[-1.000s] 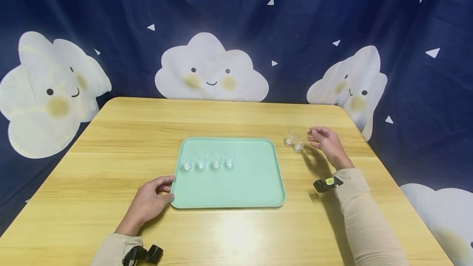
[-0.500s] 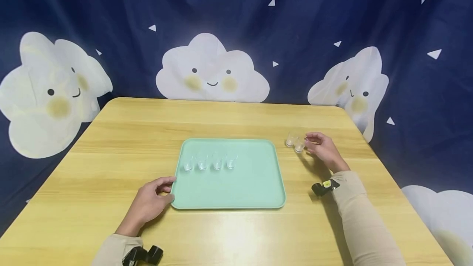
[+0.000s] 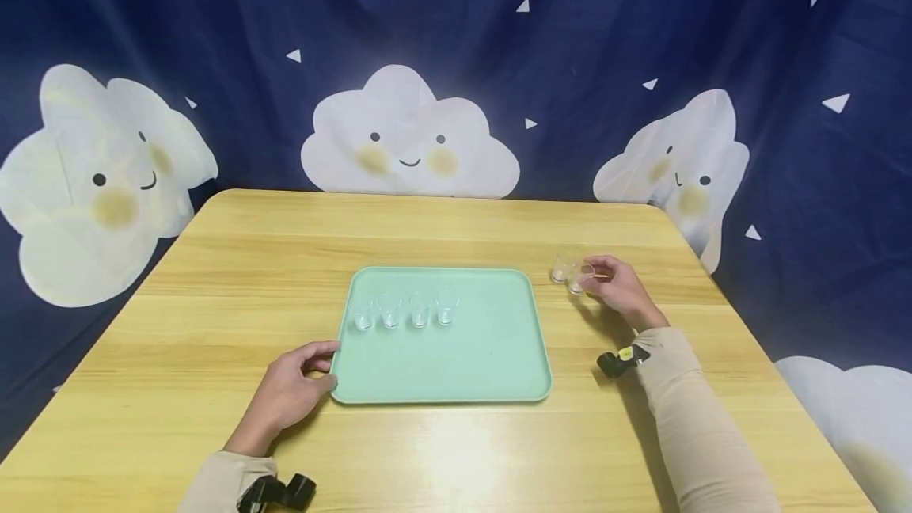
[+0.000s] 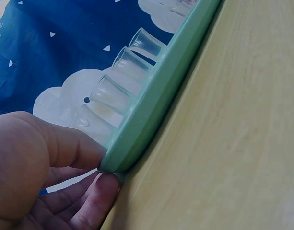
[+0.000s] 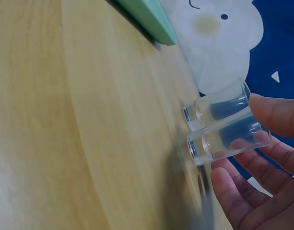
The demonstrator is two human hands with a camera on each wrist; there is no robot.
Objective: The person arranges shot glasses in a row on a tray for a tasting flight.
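At the left edge of a mint-green tray [image 3: 492, 359], my left hand [image 3: 285, 386] grips the rim with thumb and fingers. A row of several small clear shot glasses [image 4: 111, 95] stands upright on the tray's left half. Right of the tray, two more clear glasses stand side by side on the table. My right hand [image 3: 621, 291] has its thumb and fingers around the upper part of the nearer shot glass [image 5: 218, 143]; some fingertips show through its wall. The other glass [image 5: 216, 106] is right beside it, partly overlapped in the right wrist view.
The wooden table [image 3: 456, 457] has rounded far corners. Behind it hangs a dark blue curtain [image 3: 556, 38] with white clouds and triangles. A black wrist camera [image 3: 621, 360] sits on the right sleeve, another [image 3: 278, 492] on the left.
My right hand has moved left and slightly down to the nearer glass, and its thumb and fingers have closed around it. The left hand has stayed at the tray's edge.
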